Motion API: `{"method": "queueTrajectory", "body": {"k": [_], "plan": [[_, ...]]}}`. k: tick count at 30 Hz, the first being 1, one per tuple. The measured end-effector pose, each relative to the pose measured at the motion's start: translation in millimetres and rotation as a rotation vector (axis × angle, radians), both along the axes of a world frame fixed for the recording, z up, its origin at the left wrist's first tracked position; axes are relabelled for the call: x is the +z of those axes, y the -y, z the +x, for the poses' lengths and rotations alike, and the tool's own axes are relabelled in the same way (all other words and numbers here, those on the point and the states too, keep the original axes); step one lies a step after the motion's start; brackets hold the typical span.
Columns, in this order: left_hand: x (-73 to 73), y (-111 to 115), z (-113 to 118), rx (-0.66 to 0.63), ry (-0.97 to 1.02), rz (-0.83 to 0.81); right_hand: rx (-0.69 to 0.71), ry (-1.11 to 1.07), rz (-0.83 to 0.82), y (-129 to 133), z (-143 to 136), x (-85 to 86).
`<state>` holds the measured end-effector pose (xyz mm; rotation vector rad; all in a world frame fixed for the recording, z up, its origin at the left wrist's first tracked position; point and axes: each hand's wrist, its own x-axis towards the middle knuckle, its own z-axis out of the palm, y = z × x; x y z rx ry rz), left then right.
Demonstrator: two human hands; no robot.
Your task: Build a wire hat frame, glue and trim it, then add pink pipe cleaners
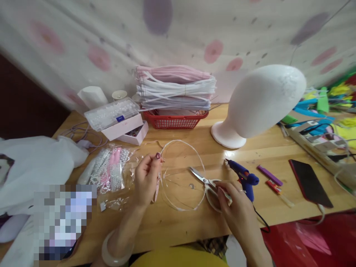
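Observation:
My left hand (pixel 147 178) pinches the left side of a thin, white-wrapped hoop (pixel 198 152) between thumb and forefinger. A narrow pink ribbon (pixel 156 192) hangs below those fingers, its upper end hidden by them. Fine wires or threads (pixel 174 181) cross the inside of the hoop. My right hand (pixel 236 204) has its fingers closed around a pale handle of the scissors (pixel 205 181). The scissors' blades lie over the hoop's right edge and point up and left, nearly together. Just beyond my right hand lies a blue glue gun (pixel 244 178).
Behind stand a red basket (pixel 175 121) stacked with pink and white strips, a white foam head (pixel 258 104) and bead boxes (pixel 114 115). Bagged pearl strands (pixel 111 167) lie left. At right are a purple stick (pixel 269 175), a lighter-like red item (pixel 274 186) and a phone (pixel 310 183).

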<state>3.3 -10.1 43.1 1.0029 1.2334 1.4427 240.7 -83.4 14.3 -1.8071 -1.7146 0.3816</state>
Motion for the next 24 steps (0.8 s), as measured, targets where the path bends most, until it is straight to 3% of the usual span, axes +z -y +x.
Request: {"method": "queueTrajectory", "body": {"k": [4, 7, 11, 18, 24], "plan": [[0.0, -0.7, -1.4, 0.088, 0.028, 0.086, 0.007, 0.150, -0.018, 3.4, 7.2, -26.9], [1.6, -0.1, -2.6, 0.167, -0.019, 0.181, 0.004, 0.285, -0.023, 1.1, 9.5, -31.5], [1.2, 1.0, -4.4, 0.210, -0.081, 0.223, 0.077, 0.424, -0.072, -2.2, 17.5, -28.4], [1.6, 1.4, -5.2, 0.181, -0.101, 0.218, 0.233, 0.354, -0.093, -5.0, 30.3, -23.0], [-0.2, 6.1, -7.8, 0.105, -0.127, 0.200, 0.186, 0.109, -0.232, -1.4, 47.7, 6.8]]}}
